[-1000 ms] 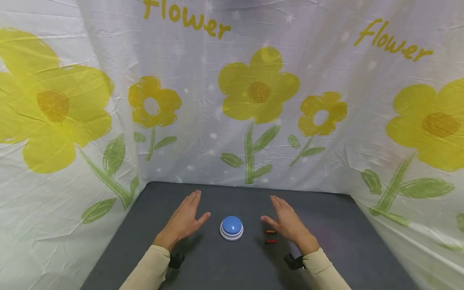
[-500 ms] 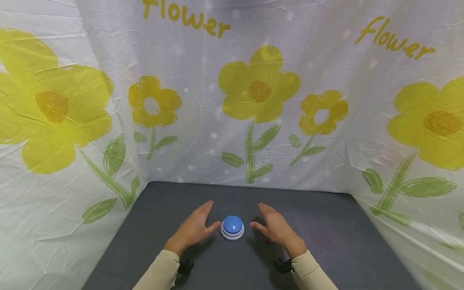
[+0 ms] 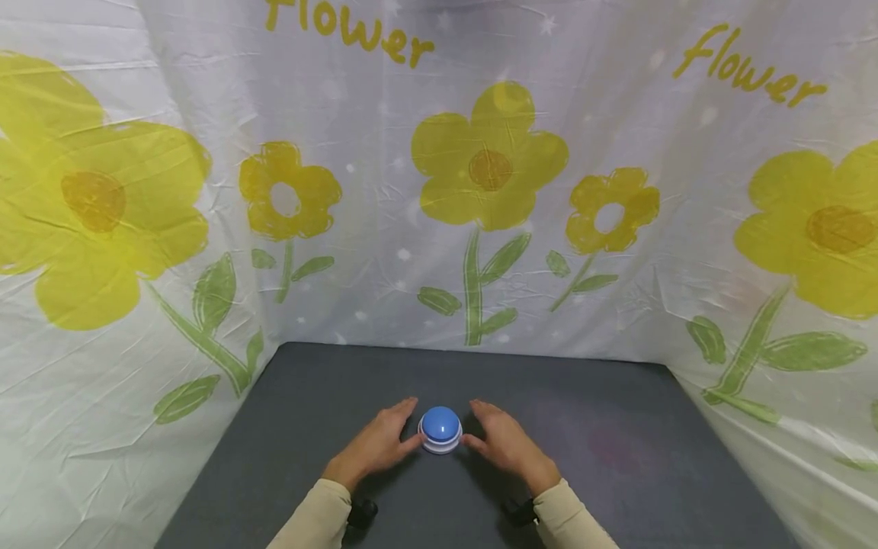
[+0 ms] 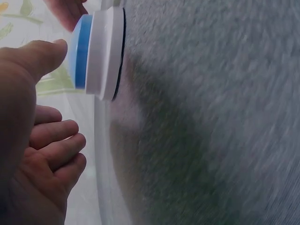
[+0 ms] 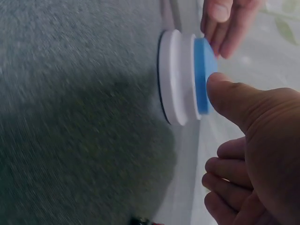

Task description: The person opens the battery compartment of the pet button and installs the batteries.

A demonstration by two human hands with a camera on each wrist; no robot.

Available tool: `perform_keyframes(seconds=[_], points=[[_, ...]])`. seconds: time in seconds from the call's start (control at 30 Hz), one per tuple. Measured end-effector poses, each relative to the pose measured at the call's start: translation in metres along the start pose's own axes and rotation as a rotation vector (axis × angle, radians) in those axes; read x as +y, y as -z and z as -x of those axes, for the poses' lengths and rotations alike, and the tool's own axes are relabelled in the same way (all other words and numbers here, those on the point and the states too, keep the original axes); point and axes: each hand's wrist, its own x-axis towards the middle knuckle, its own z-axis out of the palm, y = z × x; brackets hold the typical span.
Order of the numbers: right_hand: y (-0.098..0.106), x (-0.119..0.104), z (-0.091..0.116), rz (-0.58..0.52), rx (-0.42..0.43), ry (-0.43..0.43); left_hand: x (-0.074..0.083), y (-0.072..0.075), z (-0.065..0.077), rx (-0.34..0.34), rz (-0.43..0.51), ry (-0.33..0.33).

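Observation:
A round push button (image 3: 440, 425) with a blue dome on a white base sits on the dark grey table. Close on its left side is my left hand (image 3: 377, 444), thumb stretched toward the base and fingers extended. My right hand (image 3: 506, 442) mirrors it on the right, its thumb tip at the button's edge. In the left wrist view the left thumb (image 4: 44, 56) points at the blue dome (image 4: 83, 51) with a small gap. From the right wrist, the right thumb (image 5: 234, 96) overlaps the dome (image 5: 204, 77). Neither hand grips anything.
The dark table (image 3: 617, 473) meets a white cloth backdrop (image 3: 370, 305) printed with yellow flowers at the back and sides. A small dark and red object (image 5: 143, 221) peeks in at the bottom of the right wrist view. Black camera mounts (image 3: 362, 513) hang under both wrists.
Both hands have moved inward from either side, coming close around the button. The two small red and orange cylinders seen earlier are now hidden behind the right hand in the head view.

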Motion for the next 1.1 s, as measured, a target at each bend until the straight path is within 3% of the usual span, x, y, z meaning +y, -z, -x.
perform_keyframes(seconds=[0.13,0.27,0.33,0.47,0.63,0.7,0.93,1.1], points=[[-0.007,-0.001,-0.001,0.009,-0.002,0.025,-0.020,-0.019,-0.004,0.036,0.004,-0.119],[-0.008,-0.012,-0.003,0.028,-0.045,-0.041,-0.037,-0.037,-0.010,0.055,0.026,-0.165],[-0.009,-0.016,-0.004,0.046,-0.064,-0.063,-0.036,-0.040,-0.012,0.044,0.039,-0.147],[-0.013,-0.020,-0.005,0.067,-0.075,-0.062,-0.049,-0.060,-0.019,0.041,-0.053,-0.147],[-0.021,-0.020,-0.005,0.060,-0.052,-0.059,-0.049,-0.068,-0.020,0.042,-0.038,-0.103],[-0.027,-0.015,-0.006,0.059,-0.021,-0.038,-0.048,-0.070,-0.021,0.056,-0.037,-0.097],[-0.080,0.042,-0.011,0.154,0.085,0.037,-0.043,-0.073,-0.020,0.122,-0.053,-0.104],[-0.088,0.051,-0.012,0.174,0.079,0.027,-0.043,-0.073,-0.020,0.123,-0.064,-0.095]])
